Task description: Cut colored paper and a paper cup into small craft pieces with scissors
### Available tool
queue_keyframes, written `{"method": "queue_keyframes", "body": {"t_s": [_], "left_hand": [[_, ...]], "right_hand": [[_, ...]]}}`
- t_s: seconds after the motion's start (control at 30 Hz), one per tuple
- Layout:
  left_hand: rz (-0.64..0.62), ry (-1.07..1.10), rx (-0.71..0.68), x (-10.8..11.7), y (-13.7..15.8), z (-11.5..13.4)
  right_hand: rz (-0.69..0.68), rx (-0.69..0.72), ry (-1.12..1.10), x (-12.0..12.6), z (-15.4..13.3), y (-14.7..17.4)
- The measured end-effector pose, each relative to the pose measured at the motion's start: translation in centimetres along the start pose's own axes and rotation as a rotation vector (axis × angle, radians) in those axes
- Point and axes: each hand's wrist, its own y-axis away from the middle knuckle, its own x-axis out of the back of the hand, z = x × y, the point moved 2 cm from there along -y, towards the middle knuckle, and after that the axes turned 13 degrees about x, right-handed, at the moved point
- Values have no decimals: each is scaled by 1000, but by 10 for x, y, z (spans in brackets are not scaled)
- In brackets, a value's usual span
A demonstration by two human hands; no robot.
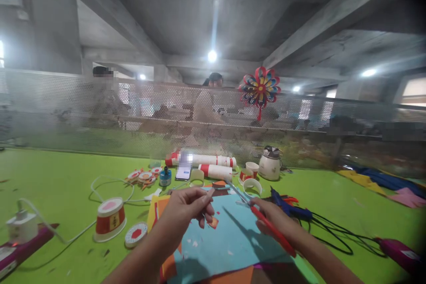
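Observation:
My left hand [188,208] pinches a small pale strip of paper [211,192] between thumb and fingertips. Red-handled scissors [278,236] are gripped in my right hand [271,217], their blades pointing up and left toward the strip. Both hands are above a light blue paper sheet [213,253], which lies over orange and yellow sheets. A small orange scrap [214,222] and tiny paper bits rest on the blue sheet. Just beyond it stands a pale paper ring [253,186].
At left are a red-and-white paper cup [111,219], a round white piece [136,234] and a power strip [28,248]. A glue bottle [165,176], phone [183,168], paper cup rolls [216,171] and jug [270,164] stand behind. A blue glue gun [293,207] with cords lies right.

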Motion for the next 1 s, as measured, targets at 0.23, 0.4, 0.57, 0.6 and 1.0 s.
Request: {"method": "queue_keyframes", "body": {"t_s": [0.23, 0.4, 0.57, 0.6, 1.0], "left_hand": [[68, 34, 43, 18, -9, -13], [135, 34, 66, 19, -5, -12], [123, 51, 56, 14, -4, -14], [116, 44, 63, 13, -4, -14], [57, -60, 35, 12, -5, -21]], "right_hand": [[-55, 314, -223, 3, -59, 19], [-63, 282, -210, -12, -67, 19], [-70, 257, -146, -14, -64, 21], [-71, 260, -138, -14, -65, 21], [-112, 360, -112, -18, -69, 24]]}}
